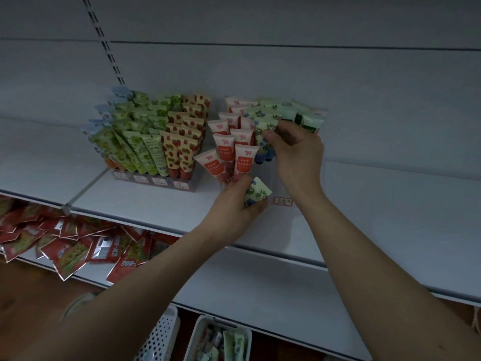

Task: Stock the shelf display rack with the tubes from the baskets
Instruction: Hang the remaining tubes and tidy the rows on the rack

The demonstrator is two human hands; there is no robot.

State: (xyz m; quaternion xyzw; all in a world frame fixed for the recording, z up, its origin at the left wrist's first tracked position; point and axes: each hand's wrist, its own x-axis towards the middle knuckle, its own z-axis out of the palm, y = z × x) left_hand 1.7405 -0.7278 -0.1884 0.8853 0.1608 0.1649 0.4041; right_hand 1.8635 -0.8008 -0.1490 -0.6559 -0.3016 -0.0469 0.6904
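Head view is showing me my left hand [234,204] gripping a light, squashy blue-flowered tube [256,192] by its middle above the shelf [364,217], while my right hand [294,149] is pinching another in the display rack [263,162].

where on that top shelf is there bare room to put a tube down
Bare shelf lies right of the right hand, and along the front edge past the price label. It is crowded between the left rack and the pink tubes.
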